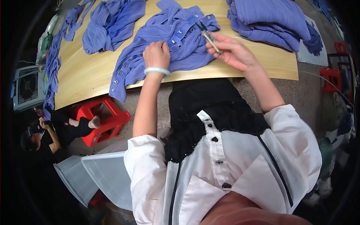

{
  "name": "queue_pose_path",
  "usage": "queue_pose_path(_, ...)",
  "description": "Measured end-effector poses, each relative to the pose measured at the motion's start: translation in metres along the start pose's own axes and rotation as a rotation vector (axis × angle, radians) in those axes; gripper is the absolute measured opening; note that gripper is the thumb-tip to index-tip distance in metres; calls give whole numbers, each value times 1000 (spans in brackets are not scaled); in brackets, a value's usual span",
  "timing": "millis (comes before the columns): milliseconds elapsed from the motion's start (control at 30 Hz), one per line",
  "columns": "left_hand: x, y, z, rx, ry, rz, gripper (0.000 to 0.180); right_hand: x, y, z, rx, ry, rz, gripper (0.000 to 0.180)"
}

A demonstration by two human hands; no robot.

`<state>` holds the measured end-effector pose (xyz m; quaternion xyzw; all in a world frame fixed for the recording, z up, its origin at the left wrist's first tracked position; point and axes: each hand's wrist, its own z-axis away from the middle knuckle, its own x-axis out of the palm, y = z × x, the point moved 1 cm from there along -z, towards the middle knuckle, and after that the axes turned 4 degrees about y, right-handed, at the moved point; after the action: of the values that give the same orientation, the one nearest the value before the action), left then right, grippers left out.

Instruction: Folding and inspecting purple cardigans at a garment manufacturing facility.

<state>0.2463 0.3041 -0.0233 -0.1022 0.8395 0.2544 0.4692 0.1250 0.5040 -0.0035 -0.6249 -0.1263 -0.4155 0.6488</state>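
A crumpled periwinkle-blue garment (150, 35) of crinkled fabric lies on the table in front of me. Its button strip, set with round dark-rimmed buttons or eyelets and pale threads, runs slantwise across it. My left hand (156, 55), with a pale bangle at the wrist, rests on the garment with curled fingers, closed on the cloth; its fingertips are hidden. Between the fingers of my right hand (234, 51) is a small pair of metal thread snips (212, 42). Their dark tips point up and left, over the far end of the button strip.
The wooden table (270, 62) also bears a folded blue pile (268, 22) at the right and loose blue garments (108, 28) at the left. A red stool (103, 118) and grey plastic bins (107, 172) stand below left. Another person (48, 131) sits at far left.
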Motion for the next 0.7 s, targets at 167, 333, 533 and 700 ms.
queue_pose_path(167, 21, -29, -15, -209, -300, 122, 23, 8, 28, 4, 28, -13, 111, 38)
queue_pose_path(333, 24, -34, -17, -234, -265, 277, 32, 11, 39, -2, -73, -8, 437, 38)
queue_pose_path(533, 7, -13, -11, -340, -318, 463, 41, -9, 41, -22, -198, 101, 699, 38)
queue_pose_path(700, 11, -20, -15, -383, -365, 578, 26, -3, 42, -33, -465, 303, 1086, 34)
